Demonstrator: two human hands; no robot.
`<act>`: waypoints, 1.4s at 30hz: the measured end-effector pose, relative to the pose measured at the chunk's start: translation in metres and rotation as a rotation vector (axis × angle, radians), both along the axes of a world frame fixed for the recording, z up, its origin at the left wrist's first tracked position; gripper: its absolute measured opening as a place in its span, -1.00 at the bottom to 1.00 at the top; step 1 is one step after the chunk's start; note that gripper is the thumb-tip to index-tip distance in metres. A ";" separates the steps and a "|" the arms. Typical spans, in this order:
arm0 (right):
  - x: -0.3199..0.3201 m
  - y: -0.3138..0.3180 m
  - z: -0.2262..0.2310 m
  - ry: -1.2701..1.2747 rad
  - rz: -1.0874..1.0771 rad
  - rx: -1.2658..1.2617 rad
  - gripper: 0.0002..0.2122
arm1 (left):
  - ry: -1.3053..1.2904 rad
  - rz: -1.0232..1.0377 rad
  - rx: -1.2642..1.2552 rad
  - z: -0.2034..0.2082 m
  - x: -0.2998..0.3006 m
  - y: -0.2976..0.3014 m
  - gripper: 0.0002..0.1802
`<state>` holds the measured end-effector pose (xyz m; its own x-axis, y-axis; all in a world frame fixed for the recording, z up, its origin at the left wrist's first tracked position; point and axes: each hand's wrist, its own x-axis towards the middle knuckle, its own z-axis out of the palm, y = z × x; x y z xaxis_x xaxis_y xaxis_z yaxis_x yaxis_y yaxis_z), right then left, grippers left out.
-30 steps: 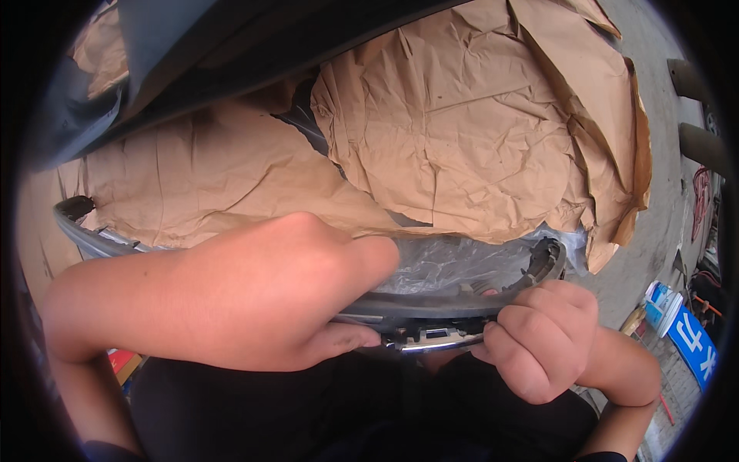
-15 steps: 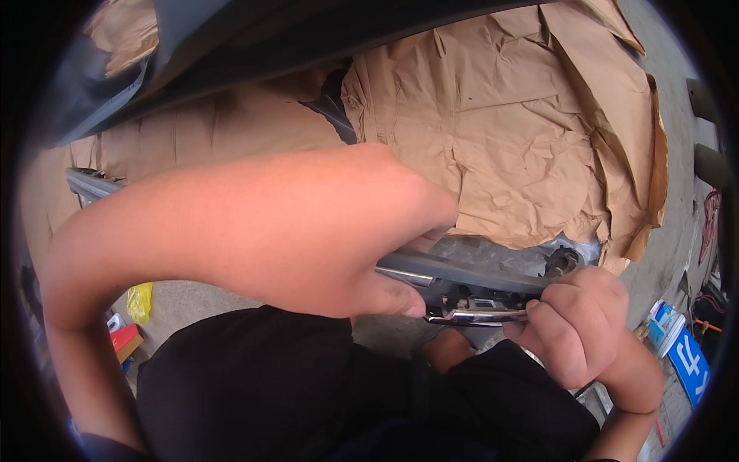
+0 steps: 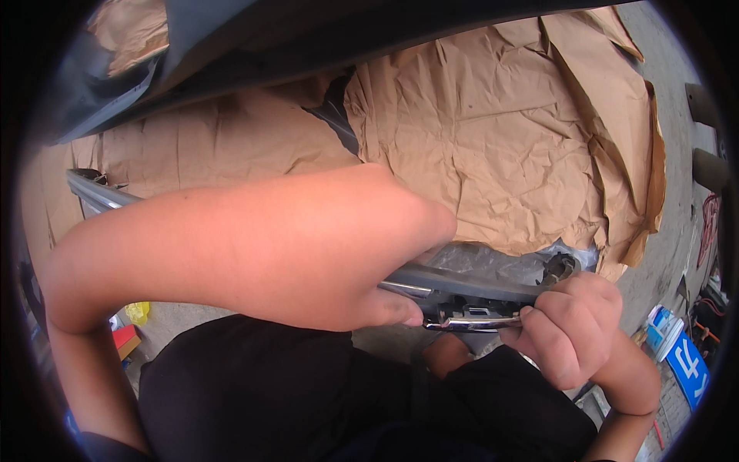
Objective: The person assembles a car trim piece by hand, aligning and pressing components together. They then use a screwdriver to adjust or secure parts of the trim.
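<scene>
Across my lap lies a long dark plastic car trim piece (image 3: 485,285) with a bright chrome strip (image 3: 476,324) along its near side. My left hand (image 3: 396,254) is wrapped over the trim from the left, its thumb resting at the strip's left end; most of its fingers are hidden behind the trim. At the other end, my right hand (image 3: 576,327) is closed, thumb and curled fingers pinching the chrome strip. Between the hands, a dark recess with small clips shows in the trim. A grey end of a long part (image 3: 100,192) sticks out beyond my left forearm.
Crumpled brown paper (image 3: 493,131) covers the area ahead, with clear plastic film (image 3: 485,260) at its near edge. A large dark glossy panel (image 3: 254,46) overhangs the top. A blue sign plate (image 3: 687,369) and a white-and-blue tub (image 3: 660,329) stand on the right floor; a red box (image 3: 125,339) is at left.
The view has shifted a little. Both hands keep their grip on the trim and chrome strip, and the strip sits slightly lower in the picture.
</scene>
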<state>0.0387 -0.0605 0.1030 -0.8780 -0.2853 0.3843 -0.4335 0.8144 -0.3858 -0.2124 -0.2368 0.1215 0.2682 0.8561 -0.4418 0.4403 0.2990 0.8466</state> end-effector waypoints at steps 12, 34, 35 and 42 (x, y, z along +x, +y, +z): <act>-0.001 0.001 -0.002 -0.051 -0.065 0.025 -0.60 | 0.001 0.010 -0.068 0.003 0.000 0.000 -0.63; 0.019 -0.027 0.000 0.098 -0.040 0.182 -0.85 | 0.294 -0.121 0.194 0.013 0.043 -0.048 -0.57; 0.019 -0.028 -0.001 0.093 -0.034 0.159 -0.85 | 0.293 -0.117 0.205 0.012 0.044 -0.050 -0.57; 0.017 -0.033 -0.002 0.044 0.003 0.138 -0.79 | 0.258 -0.122 0.175 0.011 0.049 -0.053 -0.58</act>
<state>0.0555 -0.0933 0.1010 -0.8603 -0.3405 0.3794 -0.4498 0.8572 -0.2507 -0.1639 -0.2903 0.1327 0.2719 0.8933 -0.3579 0.6705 0.0910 0.7363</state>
